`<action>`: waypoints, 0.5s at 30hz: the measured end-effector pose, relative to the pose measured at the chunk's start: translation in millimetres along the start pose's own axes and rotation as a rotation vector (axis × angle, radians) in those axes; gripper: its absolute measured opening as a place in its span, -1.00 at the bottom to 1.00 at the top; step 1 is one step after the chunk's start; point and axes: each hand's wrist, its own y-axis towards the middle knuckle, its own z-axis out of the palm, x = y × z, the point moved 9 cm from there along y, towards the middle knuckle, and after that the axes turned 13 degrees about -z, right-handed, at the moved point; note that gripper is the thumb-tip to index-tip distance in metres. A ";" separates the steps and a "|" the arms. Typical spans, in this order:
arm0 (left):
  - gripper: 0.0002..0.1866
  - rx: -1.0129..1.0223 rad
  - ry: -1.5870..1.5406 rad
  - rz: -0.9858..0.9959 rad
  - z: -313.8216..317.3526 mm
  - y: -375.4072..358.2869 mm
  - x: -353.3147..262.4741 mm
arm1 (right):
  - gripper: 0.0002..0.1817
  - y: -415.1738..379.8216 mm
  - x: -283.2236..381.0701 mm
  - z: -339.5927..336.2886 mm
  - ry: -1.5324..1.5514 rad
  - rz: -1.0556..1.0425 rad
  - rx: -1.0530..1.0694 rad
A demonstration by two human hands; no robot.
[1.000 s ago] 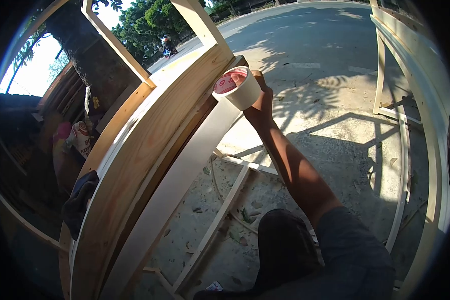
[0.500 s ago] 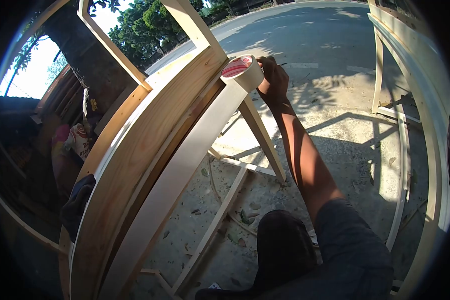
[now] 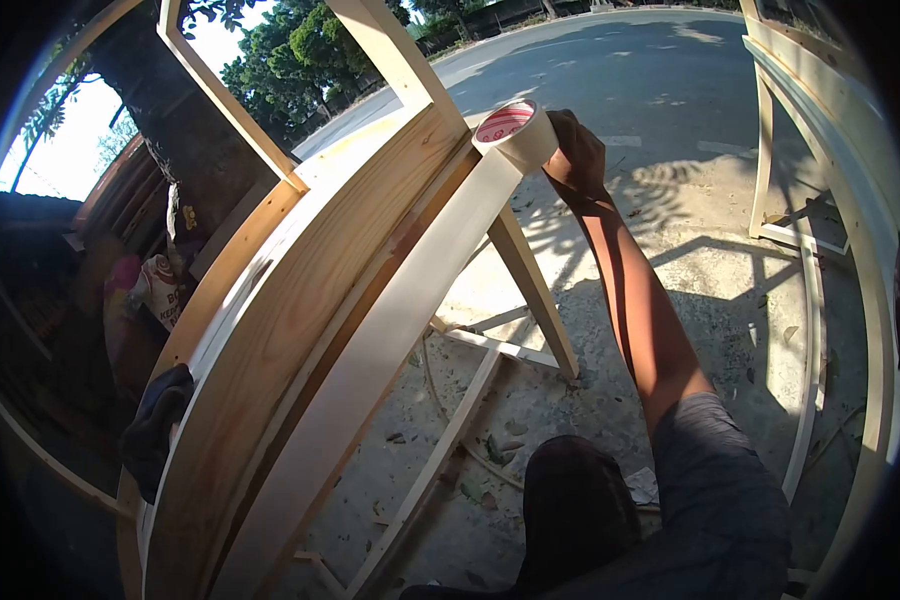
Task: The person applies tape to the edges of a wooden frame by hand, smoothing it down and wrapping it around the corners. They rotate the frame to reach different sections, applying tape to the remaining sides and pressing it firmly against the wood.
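Note:
My right hand is closed on a roll of masking tape at the far end of a wooden frame. From the roll, a wide pale strip of tape stretches down along the frame's near rail toward the bottom of the view. Beside it runs a brown groove, then a broad light wood board with visible grain. The roll's red-and-white printed core faces up. No part of my left hand shows.
A dark cloth hangs at the board's left edge. Another wooden frame stands at the right. Slim wooden legs and crossbars cross the concrete floor, which has scattered leaves. A tree trunk and a road lie beyond.
The whole view has shifted slightly, with the roll and my right hand now a little farther right and higher. My grip on the roll looks the same.

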 end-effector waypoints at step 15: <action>0.04 0.104 -0.350 0.130 87.2 195.2 -193.4 | -0.67 -4.1 -31.5 4.4 0.245 0.638 -0.193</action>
